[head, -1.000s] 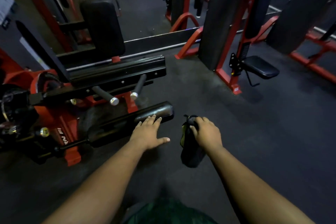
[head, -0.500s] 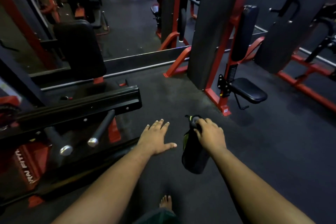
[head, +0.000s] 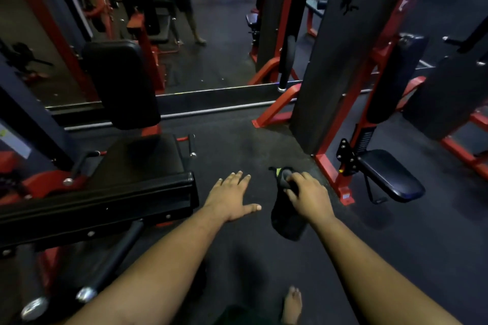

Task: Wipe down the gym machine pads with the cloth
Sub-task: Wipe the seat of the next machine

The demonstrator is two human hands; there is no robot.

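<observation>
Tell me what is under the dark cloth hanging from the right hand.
Only dark rubber gym floor shows beneath the dark cloth; the patch directly behind it is hidden. Right hand grips its top.

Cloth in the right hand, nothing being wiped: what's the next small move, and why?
Probably swing the right hand left and lay the cloth on the seat pad of the near machine. The cloth hangs bunched over bare floor, touching no pad, and the left hand hovers open, holding nothing. That seat and the backrest pad above it look like the closest pads.
</observation>
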